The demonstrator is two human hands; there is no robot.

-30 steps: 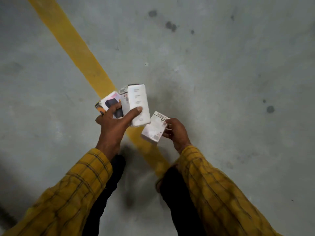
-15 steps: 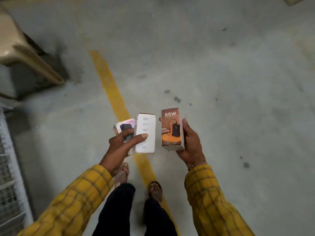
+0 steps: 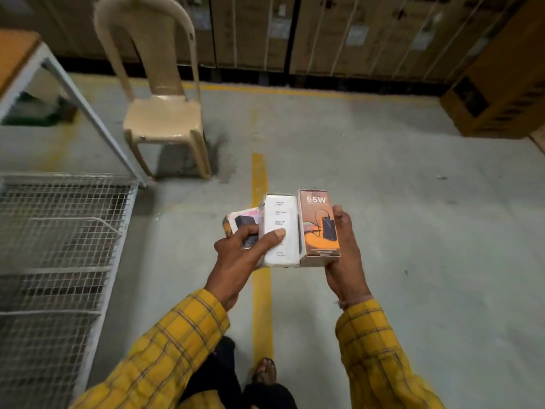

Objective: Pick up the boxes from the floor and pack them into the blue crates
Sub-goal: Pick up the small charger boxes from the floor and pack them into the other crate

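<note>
The left hand [image 3: 240, 255] gripped a white box [image 3: 280, 231] with the thumb across its front, and a pink box [image 3: 243, 221] sat tucked behind it. The right hand [image 3: 343, 249] clasped a brown box [image 3: 320, 224] marked 65W, upright and touching the white one. All three were held above the floor [image 3: 413, 216], over a yellow line [image 3: 261, 290], with a beige chair [image 3: 165, 113] and a wire cage [image 3: 59, 246] to the left.

"65W" in white on brown-orange box [image 3: 320, 224], small print on white box [image 3: 280, 231] unreadable
</note>
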